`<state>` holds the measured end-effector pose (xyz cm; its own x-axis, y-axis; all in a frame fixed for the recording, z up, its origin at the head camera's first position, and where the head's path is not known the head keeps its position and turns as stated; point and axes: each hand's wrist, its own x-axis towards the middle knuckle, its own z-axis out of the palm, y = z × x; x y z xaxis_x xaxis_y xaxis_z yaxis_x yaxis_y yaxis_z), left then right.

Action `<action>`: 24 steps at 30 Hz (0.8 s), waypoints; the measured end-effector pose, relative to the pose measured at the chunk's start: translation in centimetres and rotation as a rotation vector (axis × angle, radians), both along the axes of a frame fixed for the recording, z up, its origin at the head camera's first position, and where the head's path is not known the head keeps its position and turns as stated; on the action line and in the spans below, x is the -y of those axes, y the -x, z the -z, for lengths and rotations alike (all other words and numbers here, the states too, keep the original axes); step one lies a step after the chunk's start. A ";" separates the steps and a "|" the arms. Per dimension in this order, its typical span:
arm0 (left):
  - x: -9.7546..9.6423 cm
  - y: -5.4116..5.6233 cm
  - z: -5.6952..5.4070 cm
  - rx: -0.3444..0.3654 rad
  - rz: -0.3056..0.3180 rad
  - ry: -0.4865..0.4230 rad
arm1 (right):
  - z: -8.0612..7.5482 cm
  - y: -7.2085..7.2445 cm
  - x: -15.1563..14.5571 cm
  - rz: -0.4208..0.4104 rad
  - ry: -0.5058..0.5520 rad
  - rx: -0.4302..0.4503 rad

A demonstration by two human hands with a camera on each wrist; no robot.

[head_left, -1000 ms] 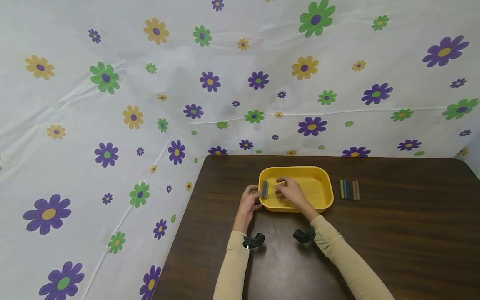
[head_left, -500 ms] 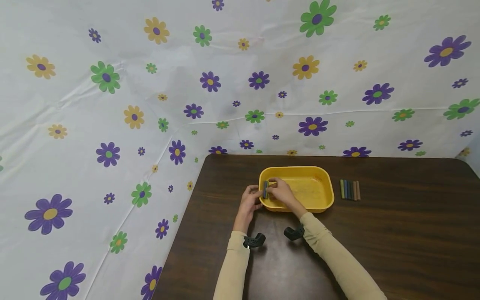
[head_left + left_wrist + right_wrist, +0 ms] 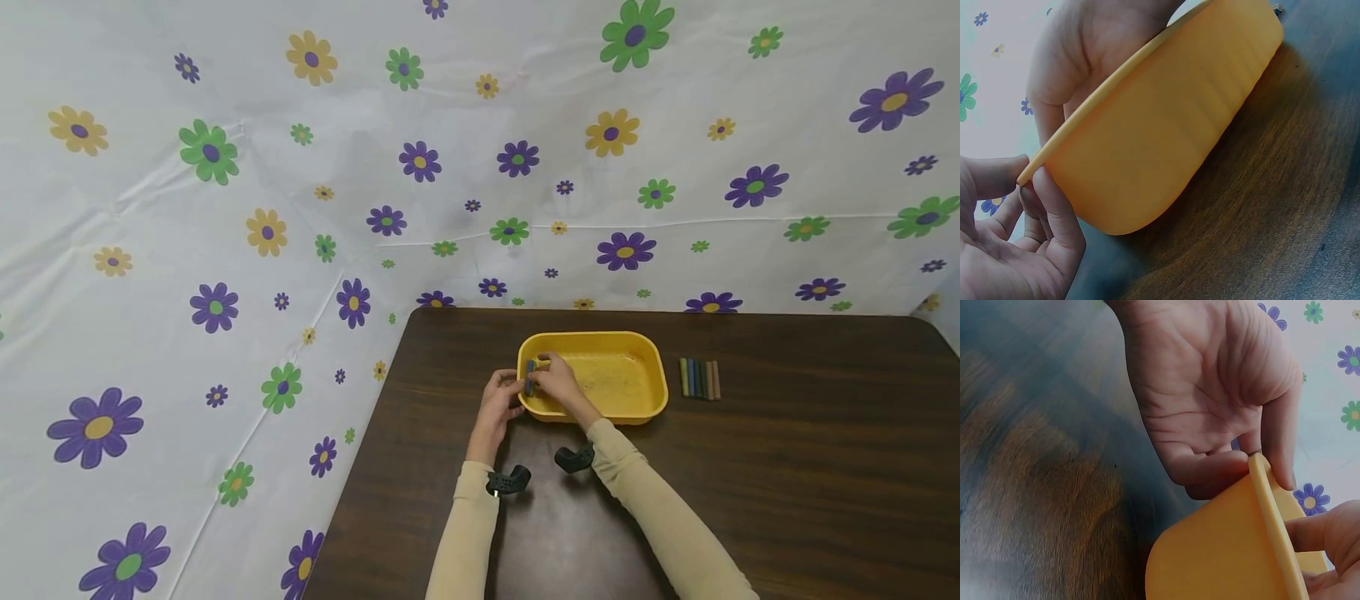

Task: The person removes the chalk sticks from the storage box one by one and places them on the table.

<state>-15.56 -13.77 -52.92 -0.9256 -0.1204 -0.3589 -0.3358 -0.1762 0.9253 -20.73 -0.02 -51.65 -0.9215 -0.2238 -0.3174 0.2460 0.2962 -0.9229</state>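
Observation:
A yellow plastic tub (image 3: 615,412) stands on the table. My left hand (image 3: 497,414) grips its left rim, thumb inside and fingers outside, as the left wrist view shows with the pinched rim (image 3: 1041,156). At the tub's left end, short coloured sticks (image 3: 530,379) like chalk lie side by side, a dull blue one and a yellow-green one. My right hand (image 3: 561,383) reaches into the tub with fingers curled at these sticks, partly covering them. In the right wrist view, the right hand (image 3: 1335,550) is at the lower right, its fingertips hidden behind the tub's wall.
To the right of the tub, several more sticks (image 3: 699,380) in green, blue, dark and brown lie in a neat row on the dark wooden table (image 3: 825,450). A white sheet with printed flowers (image 3: 450,108) hangs behind and left of the table.
My right hand has moved left inside the tub, from the open floor to the sticks at the left end. A yellow-green stick now shows beside the blue one. My left hand stays on the rim.

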 end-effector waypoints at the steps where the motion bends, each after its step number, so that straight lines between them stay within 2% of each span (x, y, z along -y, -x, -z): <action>1: 0.0 0.0 0.0 -0.002 0.002 0.000 | 0.0 0.0 0.1 0.009 -0.003 0.003; 11: 0.0 0.2 0.1 0.012 -0.004 -0.016 | 0.5 0.4 0.4 0.026 -0.003 -0.003; 18: -0.1 0.2 0.1 0.016 -0.012 -0.016 | 0.8 0.6 0.4 0.006 0.017 -0.014; 24: -0.1 0.2 0.1 0.009 -0.013 -0.017 | 1.2 0.9 0.2 -0.020 0.027 -0.060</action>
<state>-15.75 -13.70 -53.01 -0.9207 -0.1259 -0.3693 -0.3418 -0.1962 0.9191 -21.59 -0.19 -52.81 -0.9338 -0.2502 -0.2557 0.1845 0.2755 -0.9434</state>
